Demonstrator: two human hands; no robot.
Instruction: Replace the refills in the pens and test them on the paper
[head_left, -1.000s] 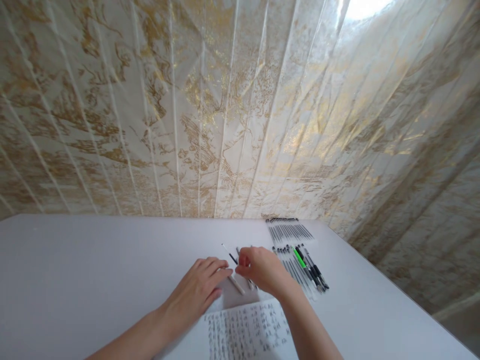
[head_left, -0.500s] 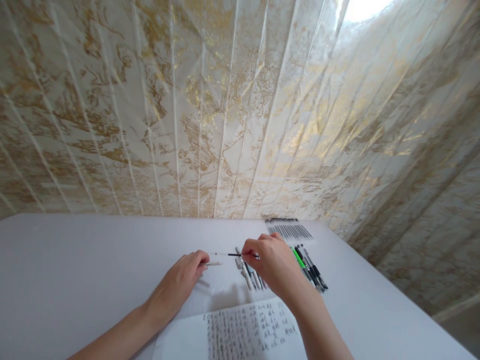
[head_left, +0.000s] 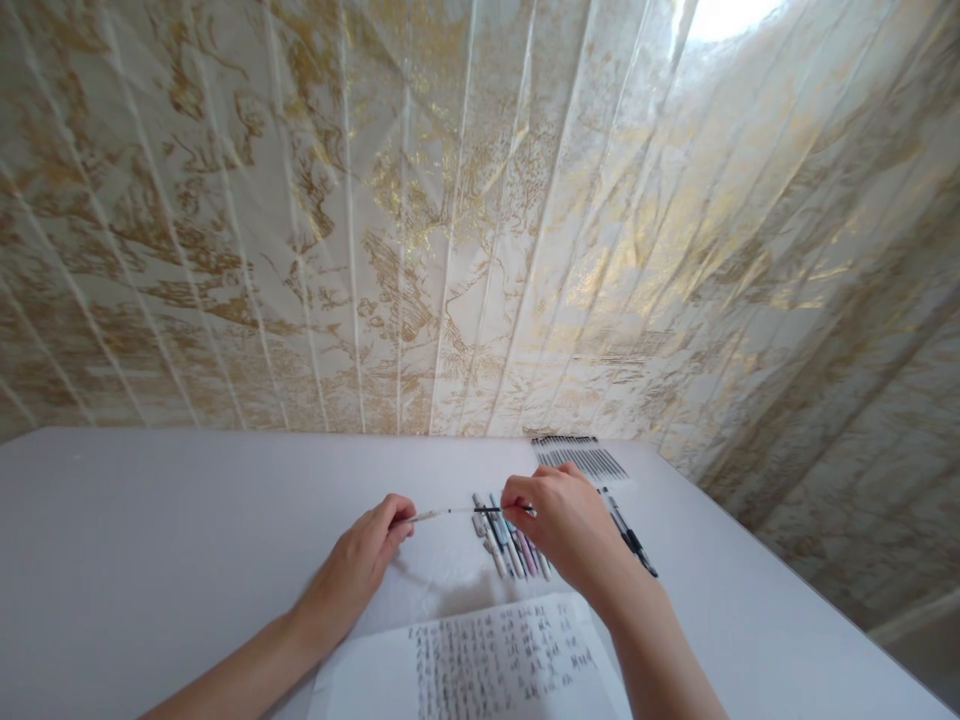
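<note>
My left hand (head_left: 367, 550) pinches a slim whitish pen barrel (head_left: 426, 516) that points to the right. Between the fingertips of my right hand (head_left: 562, 518) is a thin pen refill (head_left: 489, 510), dark along its length with a clear part toward the left. Barrel and refill lie nearly in one line above the table, their ends close together; whether they touch or overlap I cannot make out. Below the refill, several pale pens and caps (head_left: 517, 555) lie side by side, partly behind my right hand.
A row of dark refills (head_left: 579, 459) lies at the table's back edge. Black pens (head_left: 634, 538) sit right of my right hand, partly hidden by it. A handwritten sheet (head_left: 480, 660) lies in front on the white table (head_left: 150, 560). Gold-patterned curtain (head_left: 405, 250) hangs behind.
My right hand has moved slightly right with the refill. The barrel in my left hand has tilted up, and its end now lines up with the refill. The green pen is now hidden.
</note>
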